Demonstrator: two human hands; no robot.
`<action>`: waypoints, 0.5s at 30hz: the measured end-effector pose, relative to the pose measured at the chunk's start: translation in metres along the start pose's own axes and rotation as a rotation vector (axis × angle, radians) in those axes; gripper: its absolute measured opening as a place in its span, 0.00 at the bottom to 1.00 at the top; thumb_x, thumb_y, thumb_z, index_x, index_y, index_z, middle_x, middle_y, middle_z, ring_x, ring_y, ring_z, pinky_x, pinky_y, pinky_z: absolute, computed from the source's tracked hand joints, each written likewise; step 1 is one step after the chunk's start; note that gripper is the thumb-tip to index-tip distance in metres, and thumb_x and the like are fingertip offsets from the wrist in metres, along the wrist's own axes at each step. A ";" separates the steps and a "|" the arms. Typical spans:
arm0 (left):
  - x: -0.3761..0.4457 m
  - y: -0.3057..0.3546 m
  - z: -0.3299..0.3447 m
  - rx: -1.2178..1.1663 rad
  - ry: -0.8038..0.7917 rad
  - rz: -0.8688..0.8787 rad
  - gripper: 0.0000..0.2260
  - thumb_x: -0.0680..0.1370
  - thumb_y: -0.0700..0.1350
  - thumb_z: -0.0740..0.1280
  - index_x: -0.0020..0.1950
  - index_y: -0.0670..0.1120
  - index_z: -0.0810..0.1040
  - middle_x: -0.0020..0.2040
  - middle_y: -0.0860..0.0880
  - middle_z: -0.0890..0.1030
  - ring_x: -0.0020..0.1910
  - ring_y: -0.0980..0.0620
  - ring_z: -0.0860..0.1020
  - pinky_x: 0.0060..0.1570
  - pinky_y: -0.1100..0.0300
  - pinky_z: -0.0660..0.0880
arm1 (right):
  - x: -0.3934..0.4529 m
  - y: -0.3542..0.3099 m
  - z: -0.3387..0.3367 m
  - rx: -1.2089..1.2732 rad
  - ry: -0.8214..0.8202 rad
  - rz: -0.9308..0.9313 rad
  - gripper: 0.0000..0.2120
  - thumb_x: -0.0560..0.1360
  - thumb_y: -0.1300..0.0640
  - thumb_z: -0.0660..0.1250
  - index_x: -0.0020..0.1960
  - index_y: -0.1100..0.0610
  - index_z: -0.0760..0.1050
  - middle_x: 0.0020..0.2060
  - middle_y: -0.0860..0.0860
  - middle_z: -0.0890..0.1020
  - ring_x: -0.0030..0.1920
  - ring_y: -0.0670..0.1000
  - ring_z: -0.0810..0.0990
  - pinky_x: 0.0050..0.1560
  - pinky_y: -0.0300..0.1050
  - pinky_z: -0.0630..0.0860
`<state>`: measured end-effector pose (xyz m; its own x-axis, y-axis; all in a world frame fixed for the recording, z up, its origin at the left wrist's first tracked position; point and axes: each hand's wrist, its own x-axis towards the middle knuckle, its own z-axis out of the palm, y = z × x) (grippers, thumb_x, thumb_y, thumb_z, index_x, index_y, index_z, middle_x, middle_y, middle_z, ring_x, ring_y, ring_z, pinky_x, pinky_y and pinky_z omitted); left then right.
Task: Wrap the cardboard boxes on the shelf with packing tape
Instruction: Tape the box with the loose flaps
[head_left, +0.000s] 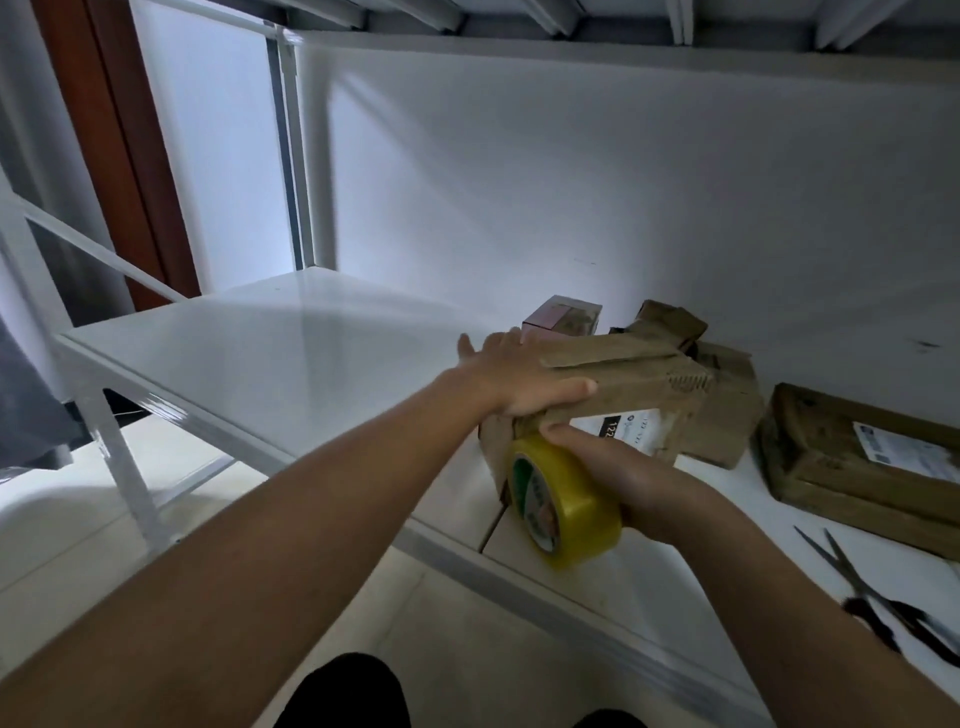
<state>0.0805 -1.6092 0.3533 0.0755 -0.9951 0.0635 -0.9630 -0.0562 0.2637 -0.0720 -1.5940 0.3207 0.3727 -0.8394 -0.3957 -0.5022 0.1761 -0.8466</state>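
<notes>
A brown cardboard box with a white label stands on the white shelf, near its front edge. My left hand lies flat on the box's left top, fingers straight, thumb along the near edge. My right hand grips a yellow roll of packing tape against the box's near lower corner, thumb pressing on the cardboard. A flat cardboard parcel with a white label lies to the right.
Scissors with dark handles lie on the shelf at the right front. A small pink box and a crumpled cardboard box sit behind the main box by the white wall. Another shelf hangs overhead.
</notes>
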 end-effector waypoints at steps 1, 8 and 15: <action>0.000 -0.002 0.001 -0.021 0.024 0.011 0.41 0.72 0.74 0.52 0.77 0.49 0.55 0.76 0.44 0.61 0.74 0.43 0.57 0.71 0.37 0.52 | 0.001 0.001 0.002 -0.004 0.002 -0.005 0.26 0.72 0.35 0.63 0.64 0.47 0.63 0.55 0.52 0.74 0.57 0.56 0.74 0.62 0.56 0.71; -0.006 -0.001 0.028 -0.463 0.388 0.095 0.29 0.73 0.67 0.48 0.62 0.52 0.73 0.59 0.51 0.76 0.62 0.51 0.70 0.58 0.49 0.69 | -0.005 0.014 0.006 0.087 -0.012 -0.064 0.24 0.71 0.33 0.63 0.59 0.47 0.67 0.53 0.50 0.77 0.56 0.54 0.76 0.64 0.55 0.71; -0.010 -0.017 0.005 -0.313 0.081 0.206 0.43 0.59 0.74 0.62 0.71 0.57 0.63 0.61 0.56 0.67 0.64 0.54 0.63 0.61 0.54 0.61 | -0.017 0.017 0.003 0.127 -0.111 -0.137 0.19 0.65 0.33 0.65 0.49 0.44 0.71 0.53 0.49 0.79 0.56 0.53 0.78 0.65 0.55 0.72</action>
<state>0.0948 -1.5992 0.3430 -0.0793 -0.9725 0.2190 -0.8353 0.1848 0.5179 -0.0841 -1.5752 0.3114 0.5175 -0.7996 -0.3046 -0.3411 0.1336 -0.9305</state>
